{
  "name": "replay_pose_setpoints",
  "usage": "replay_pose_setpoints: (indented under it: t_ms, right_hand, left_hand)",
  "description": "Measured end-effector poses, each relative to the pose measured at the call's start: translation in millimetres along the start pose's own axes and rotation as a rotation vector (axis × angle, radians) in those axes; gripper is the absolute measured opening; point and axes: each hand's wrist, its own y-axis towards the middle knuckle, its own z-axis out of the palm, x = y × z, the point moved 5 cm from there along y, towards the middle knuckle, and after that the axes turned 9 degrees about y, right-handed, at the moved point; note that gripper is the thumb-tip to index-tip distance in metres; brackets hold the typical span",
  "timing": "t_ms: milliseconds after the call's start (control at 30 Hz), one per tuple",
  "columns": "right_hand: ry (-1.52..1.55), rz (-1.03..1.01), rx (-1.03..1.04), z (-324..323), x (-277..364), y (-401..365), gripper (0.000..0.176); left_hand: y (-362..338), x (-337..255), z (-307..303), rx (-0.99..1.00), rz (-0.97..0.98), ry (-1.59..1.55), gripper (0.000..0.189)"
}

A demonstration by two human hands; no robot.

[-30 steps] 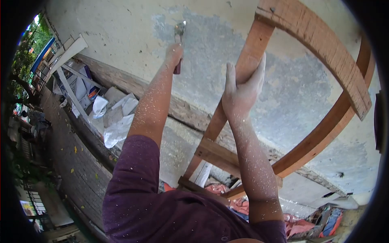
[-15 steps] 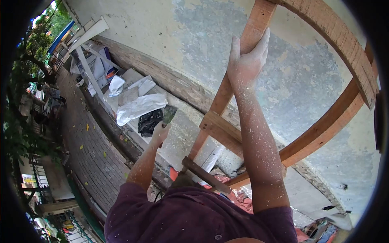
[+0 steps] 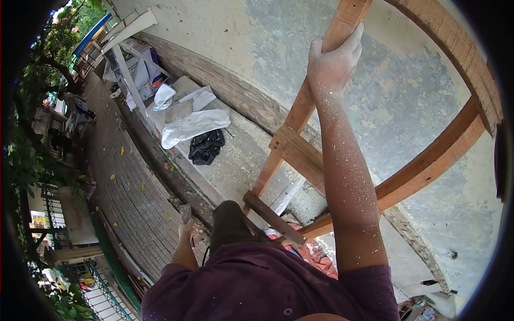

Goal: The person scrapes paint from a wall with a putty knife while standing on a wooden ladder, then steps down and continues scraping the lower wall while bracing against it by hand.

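My right hand (image 3: 333, 67), dusted white, is closed around the side rail of a wooden ladder (image 3: 297, 115). The thumb lies on one side of the rail and the fingers on the other. Low on the left, beside my thigh, my left hand (image 3: 185, 231) is closed on a scraper (image 3: 185, 213) whose flat blade points up and away from me. Its handle is mostly hidden in the hand. White flecks cover my right forearm.
A wall (image 3: 300, 48) with patchy, peeling paint stands behind the ladder. On the ledge below lie a black plastic bag (image 3: 206, 147), a white sack (image 3: 195, 126) and some boards. A brick path (image 3: 126, 176) with fallen leaves runs along the left, with trees beyond.
My left hand has lowered the scraper from above the ledge to beside my leg. My right hand keeps its hold on the rail. The view has shifted slightly, and my thigh now shows.
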Motion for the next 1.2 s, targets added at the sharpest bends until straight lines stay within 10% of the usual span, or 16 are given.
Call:
replay_pose_setpoints:
  t_ms: [600,667,800,1200]
  right_hand:
    - [0.028,0.041,-0.001,-1.7,4.2,0.8,0.083]
    - [0.027,0.028,-0.012,-1.3,6.8,2.3,0.082]
    - [0.023,-0.005,-0.030,-3.0,8.1,0.8,0.081]
    - [-0.005,-0.022,-0.091,-2.7,5.9,-2.3,0.077]
  left_hand:
    - [28.1,52.5,27.1,0.006,-0.046,0.047,0.054]
    - [51.0,30.0,30.7,0.021,0.199,0.336,0.055]
    - [-23.1,-96.3,-33.7,0.125,0.138,-0.141,0.049]
    - [28.9,-217.8,-70.7,0.032,0.592,-0.305,0.032]
